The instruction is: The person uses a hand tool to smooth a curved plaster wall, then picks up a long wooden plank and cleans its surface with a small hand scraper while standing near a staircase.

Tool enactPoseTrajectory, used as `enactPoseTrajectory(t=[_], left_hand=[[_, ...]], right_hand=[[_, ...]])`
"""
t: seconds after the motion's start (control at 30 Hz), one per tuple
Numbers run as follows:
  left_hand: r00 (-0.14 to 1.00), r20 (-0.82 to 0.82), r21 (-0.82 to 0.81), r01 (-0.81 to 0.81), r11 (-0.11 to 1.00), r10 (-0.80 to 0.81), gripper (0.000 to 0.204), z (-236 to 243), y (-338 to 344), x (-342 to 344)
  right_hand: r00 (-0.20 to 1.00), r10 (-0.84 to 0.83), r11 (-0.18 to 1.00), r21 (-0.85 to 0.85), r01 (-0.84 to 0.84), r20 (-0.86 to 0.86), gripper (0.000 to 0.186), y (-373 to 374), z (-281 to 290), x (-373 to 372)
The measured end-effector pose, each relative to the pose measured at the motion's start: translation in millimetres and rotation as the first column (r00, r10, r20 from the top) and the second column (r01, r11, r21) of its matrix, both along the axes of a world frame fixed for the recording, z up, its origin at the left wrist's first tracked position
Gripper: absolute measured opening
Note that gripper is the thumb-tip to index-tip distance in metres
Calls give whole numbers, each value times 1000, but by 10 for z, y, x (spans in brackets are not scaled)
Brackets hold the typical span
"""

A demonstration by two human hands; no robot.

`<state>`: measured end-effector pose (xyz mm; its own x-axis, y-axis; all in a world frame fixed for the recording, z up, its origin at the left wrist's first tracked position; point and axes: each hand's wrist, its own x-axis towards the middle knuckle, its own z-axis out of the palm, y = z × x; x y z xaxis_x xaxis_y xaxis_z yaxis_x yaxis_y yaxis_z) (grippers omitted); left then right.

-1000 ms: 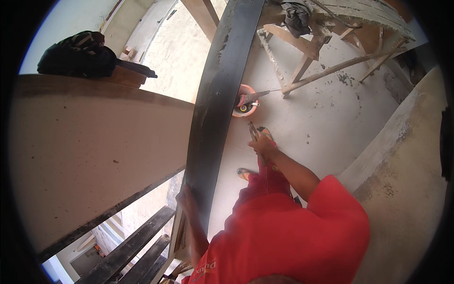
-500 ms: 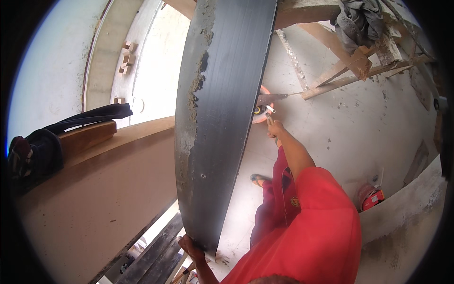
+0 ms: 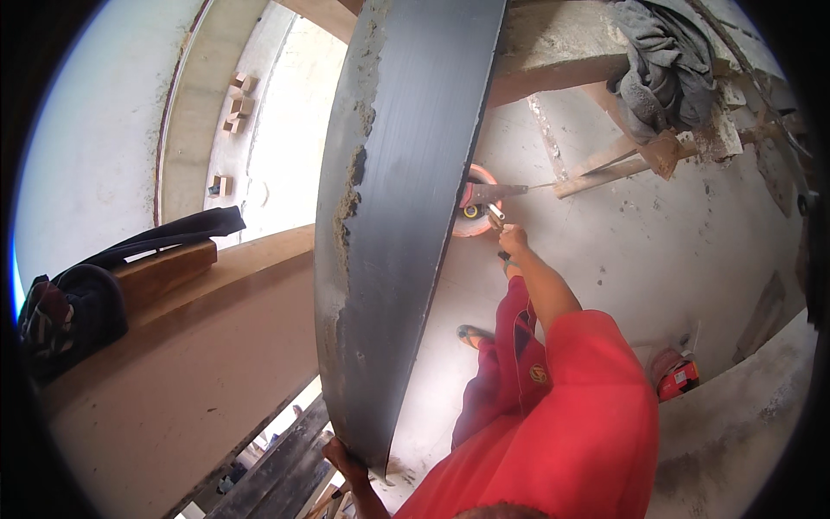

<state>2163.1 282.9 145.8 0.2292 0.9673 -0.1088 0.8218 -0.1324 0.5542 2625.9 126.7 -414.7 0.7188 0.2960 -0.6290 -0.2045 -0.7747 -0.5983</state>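
Note:
A long dark panel [image 3: 406, 173], smooth-faced with crusted cement along its left side, stands across the middle of the view. My left hand [image 3: 344, 458] is closed round its near lower edge. Beyond the panel's right edge, my right hand [image 3: 513, 238] is closed on what looks like a hammer [image 3: 496, 222], small and partly covered by the fingers. It is held at the near rim of an orange bucket [image 3: 474, 232]. In the bucket are a handsaw [image 3: 497, 189], a yellow-and-black tape measure [image 3: 470, 211] and a pale tube; the panel hides part of it.
A wooden beam [image 3: 268, 240] runs left, carrying a wood block [image 3: 169, 266] and dark cloth [image 3: 82, 303]. Grey cloth [image 3: 666, 73] hangs over timber at the upper right. A wooden brace [image 3: 596, 177] crosses the floor. A red box [image 3: 679, 381] lies at the right.
My right hand has shifted slightly right and nearer, still closed. My left hand keeps its hold on the panel. The view has tilted a little, showing more of the bucket.

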Motion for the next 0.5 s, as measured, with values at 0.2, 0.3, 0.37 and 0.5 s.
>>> enactPoseTrajectory(t=[0.2, 0.3, 0.37, 0.5], left_hand=[[982, 78, -113, -165, 980, 174, 47, -91, -150, -228], [984, 159, -24, 80, 996, -76, 54, 3, -53, 131], [964, 247, -76, 119, 990, -98, 55, 97, 79, 299], [937, 335, -145, 154, 977, -98, 58, 308, 26, 330]], right_hand=[[807, -189, 797, 392, 458, -560, 27, -84, 2305, 132], [845, 143, 766, 599, 236, -515, 27, -397, 3888, 491], [927, 166, 585, 791, 181, -335, 24, -653, 5166, 761], [618, -456, 723, 672, -162, 640, 36, -899, 6584, 1335]])
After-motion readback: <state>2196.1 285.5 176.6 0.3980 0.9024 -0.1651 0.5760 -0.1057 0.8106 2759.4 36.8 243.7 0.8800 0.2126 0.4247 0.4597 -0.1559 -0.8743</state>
